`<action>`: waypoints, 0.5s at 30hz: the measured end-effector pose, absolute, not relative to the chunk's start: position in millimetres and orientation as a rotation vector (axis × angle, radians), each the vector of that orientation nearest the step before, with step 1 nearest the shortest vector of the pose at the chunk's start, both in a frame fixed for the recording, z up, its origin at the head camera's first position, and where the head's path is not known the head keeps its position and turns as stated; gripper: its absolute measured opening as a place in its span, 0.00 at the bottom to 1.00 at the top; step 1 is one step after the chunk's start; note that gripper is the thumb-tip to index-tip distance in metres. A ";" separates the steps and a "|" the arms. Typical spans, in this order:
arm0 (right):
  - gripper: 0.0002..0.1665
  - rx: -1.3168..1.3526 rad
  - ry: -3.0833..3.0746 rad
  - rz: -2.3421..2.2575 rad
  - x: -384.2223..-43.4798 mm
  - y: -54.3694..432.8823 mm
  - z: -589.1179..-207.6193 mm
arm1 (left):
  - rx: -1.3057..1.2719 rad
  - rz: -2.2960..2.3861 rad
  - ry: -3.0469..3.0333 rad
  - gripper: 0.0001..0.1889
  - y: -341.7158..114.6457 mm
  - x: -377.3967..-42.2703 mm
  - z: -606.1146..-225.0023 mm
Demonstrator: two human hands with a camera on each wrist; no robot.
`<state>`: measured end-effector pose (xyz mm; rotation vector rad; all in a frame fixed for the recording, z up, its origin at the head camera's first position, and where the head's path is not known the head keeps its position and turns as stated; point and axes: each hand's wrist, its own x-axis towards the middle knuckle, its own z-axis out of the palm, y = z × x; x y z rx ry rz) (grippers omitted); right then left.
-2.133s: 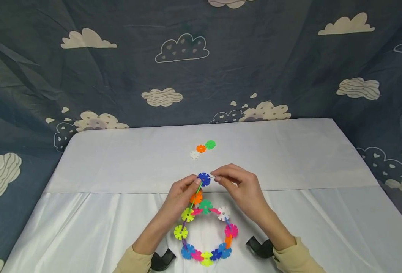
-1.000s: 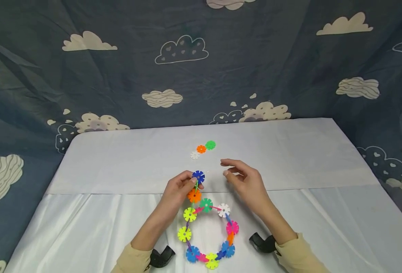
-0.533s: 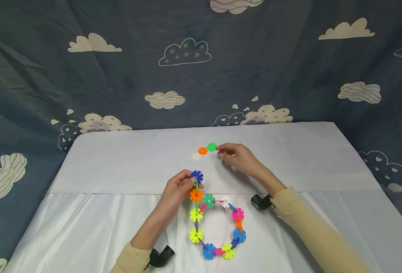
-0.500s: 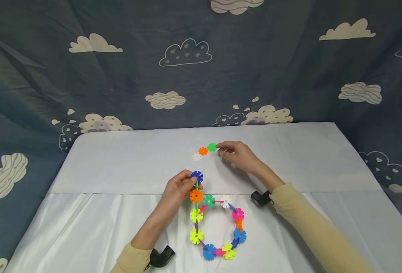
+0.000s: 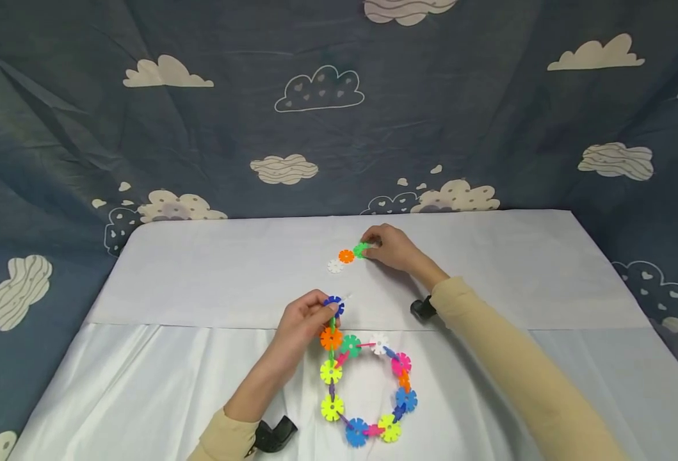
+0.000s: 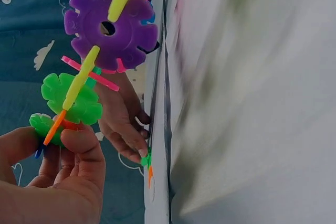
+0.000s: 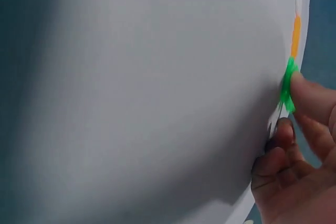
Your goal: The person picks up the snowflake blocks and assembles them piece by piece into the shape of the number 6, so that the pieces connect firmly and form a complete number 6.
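My left hand (image 5: pixel 299 328) pinches a dark blue flower-shaped disc (image 5: pixel 331 300) at the top of a chain of interlocking plastic discs. A white disc (image 5: pixel 347 296) sticks out at its right. Below, an orange disc (image 5: pixel 331 339) leads down to a ring of yellow, blue, pink, white and green discs. The left wrist view shows a purple disc (image 6: pixel 89 30) and a green disc (image 6: pixel 58 94) of this chain close up. Farther back, my right hand (image 5: pixel 395 250) pinches a loose green disc (image 5: pixel 359 250) by its right side, thumb on its face in the right wrist view.
Just left of the green disc lie a loose orange disc (image 5: pixel 346 256) and a white disc (image 5: pixel 335 266) on the white-covered table (image 5: pixel 229 275). A dark cloud-print cloth (image 5: pixel 212 141) hangs behind the table's back edge. Black mounts (image 5: pixel 275 436) are at both wrists.
My right hand has left the white disc beside the blue one, reached back to the loose green disc and taken hold of it. The left hand keeps the chain; its ring has swung rightward.
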<state>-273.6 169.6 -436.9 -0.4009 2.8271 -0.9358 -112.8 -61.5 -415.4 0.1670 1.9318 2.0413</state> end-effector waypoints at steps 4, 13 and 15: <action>0.12 -0.297 2.855 -0.970 -265.1 166.9 -434.2 | 0.163 2.055 1.915 0.08 -61.5 -112.6 -414.1; 0.11 -0.307 2.872 -1.212 -222.8 181.6 -410.3 | 0.172 2.053 1.896 0.10 -60.5 -111.9 -413.4; 0.12 -0.316 2.845 -1.318 -207.4 184.6 -401.9 | 0.170 2.047 1.899 0.11 -60.4 -111.8 -413.3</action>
